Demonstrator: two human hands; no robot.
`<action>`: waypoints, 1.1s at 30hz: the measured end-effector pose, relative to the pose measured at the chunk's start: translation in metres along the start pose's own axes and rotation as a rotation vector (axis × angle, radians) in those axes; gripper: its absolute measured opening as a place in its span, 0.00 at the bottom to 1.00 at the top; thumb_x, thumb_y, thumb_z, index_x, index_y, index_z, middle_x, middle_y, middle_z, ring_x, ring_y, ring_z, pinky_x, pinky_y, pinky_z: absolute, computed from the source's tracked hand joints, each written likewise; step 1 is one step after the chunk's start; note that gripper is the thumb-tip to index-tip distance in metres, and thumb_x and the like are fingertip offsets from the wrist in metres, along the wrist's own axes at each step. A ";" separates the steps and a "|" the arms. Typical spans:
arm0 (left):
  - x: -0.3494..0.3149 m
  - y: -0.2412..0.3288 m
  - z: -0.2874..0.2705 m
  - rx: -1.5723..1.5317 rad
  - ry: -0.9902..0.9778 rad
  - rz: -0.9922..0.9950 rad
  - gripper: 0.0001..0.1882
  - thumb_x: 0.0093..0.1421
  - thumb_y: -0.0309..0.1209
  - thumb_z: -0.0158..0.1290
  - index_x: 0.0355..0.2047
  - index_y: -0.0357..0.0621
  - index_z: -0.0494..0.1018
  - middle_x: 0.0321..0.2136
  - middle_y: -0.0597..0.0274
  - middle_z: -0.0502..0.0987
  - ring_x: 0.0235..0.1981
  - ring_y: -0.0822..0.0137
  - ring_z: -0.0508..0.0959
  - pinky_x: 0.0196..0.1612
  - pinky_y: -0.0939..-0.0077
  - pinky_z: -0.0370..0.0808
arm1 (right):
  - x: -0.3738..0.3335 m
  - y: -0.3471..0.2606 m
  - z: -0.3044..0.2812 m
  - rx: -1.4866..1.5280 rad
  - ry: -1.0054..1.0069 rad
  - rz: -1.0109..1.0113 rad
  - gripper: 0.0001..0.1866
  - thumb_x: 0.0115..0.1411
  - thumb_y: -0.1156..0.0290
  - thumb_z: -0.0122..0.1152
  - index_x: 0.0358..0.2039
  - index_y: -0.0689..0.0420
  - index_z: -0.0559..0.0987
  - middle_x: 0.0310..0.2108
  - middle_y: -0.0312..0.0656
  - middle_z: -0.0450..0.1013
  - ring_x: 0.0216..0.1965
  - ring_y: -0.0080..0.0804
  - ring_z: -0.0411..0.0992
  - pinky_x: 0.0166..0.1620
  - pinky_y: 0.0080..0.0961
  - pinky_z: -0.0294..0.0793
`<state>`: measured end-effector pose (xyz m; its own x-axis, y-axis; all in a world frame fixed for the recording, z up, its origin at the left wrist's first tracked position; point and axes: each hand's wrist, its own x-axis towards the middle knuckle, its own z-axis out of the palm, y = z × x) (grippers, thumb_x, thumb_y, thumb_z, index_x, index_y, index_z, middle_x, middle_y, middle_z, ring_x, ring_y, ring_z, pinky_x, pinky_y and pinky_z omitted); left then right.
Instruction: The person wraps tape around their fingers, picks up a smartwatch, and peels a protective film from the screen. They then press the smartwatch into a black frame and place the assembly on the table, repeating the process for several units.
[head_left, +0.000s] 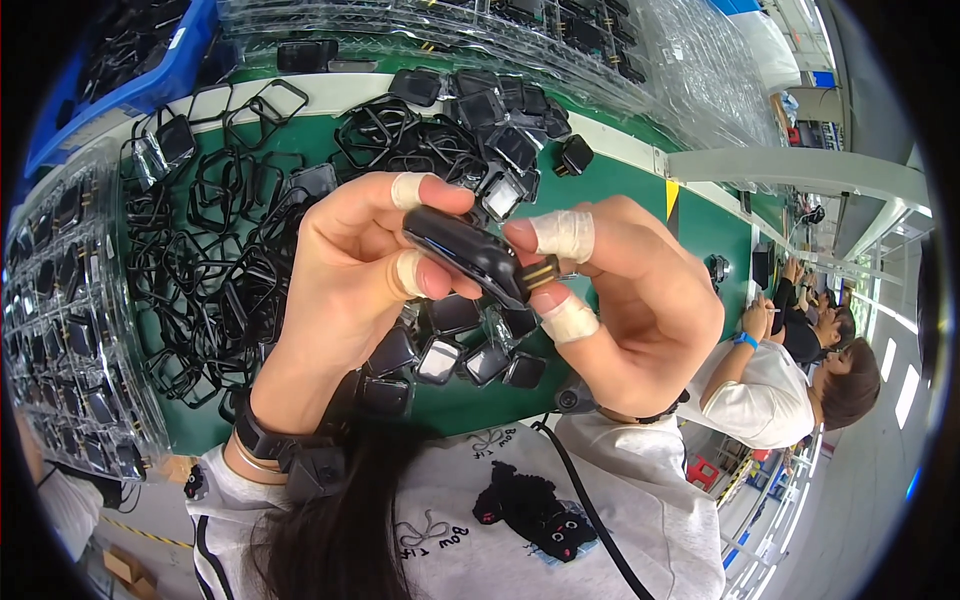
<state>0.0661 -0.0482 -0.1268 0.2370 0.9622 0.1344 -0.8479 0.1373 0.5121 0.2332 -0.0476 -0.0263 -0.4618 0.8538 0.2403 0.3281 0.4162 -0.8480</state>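
Observation:
A glossy black watch-like case (pixel 460 247) with rounded edges is held tilted in front of me, above the bench. My left hand (pixel 340 265) is closed on its left end, thumb below and fingers above. My right hand (pixel 645 300) pinches at its right end, where a small black tab with gold contacts (pixel 541 273) sticks out between thumb and forefinger. Pale tape wraps several fingertips on both hands. Behind and below the hands lie square black screen modules (pixel 438 360), some with white faces. Black open frames (pixel 225 270) are heaped to the left.
A blue bin (pixel 130 95) of black parts stands at the far left. Clear plastic trays of parts (pixel 75 330) are stacked at the left and back (pixel 420 40). A white metal rail (pixel 800 170) crosses at right. Co-workers (pixel 765 390) sit along the bench at right.

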 end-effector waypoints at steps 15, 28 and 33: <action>-0.002 -0.004 -0.007 0.069 -0.014 0.093 0.18 0.50 0.24 0.62 0.40 0.35 0.69 0.35 0.50 0.77 0.36 0.64 0.80 0.38 0.74 0.79 | -0.002 0.007 0.008 -0.178 0.051 -0.146 0.17 0.49 0.86 0.57 0.41 0.73 0.70 0.34 0.51 0.72 0.31 0.31 0.72 0.34 0.21 0.74; -0.002 0.008 0.006 0.390 -0.042 0.173 0.16 0.52 0.14 0.54 0.42 0.31 0.66 0.38 0.51 0.75 0.37 0.64 0.78 0.39 0.73 0.80 | -0.002 0.012 0.005 -0.215 0.000 -0.068 0.17 0.49 0.79 0.65 0.39 0.70 0.72 0.37 0.49 0.71 0.30 0.30 0.71 0.36 0.22 0.71; -0.003 0.008 0.015 0.398 0.018 0.220 0.16 0.49 0.09 0.53 0.40 0.28 0.68 0.36 0.53 0.70 0.36 0.63 0.78 0.37 0.74 0.81 | -0.002 0.019 0.013 -0.117 0.039 -0.007 0.13 0.52 0.77 0.63 0.36 0.69 0.73 0.35 0.49 0.71 0.33 0.31 0.71 0.37 0.22 0.71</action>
<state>0.0656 -0.0532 -0.1104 0.0604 0.9627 0.2637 -0.6278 -0.1688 0.7598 0.2293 -0.0458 -0.0491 -0.4329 0.8614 0.2656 0.4200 0.4535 -0.7861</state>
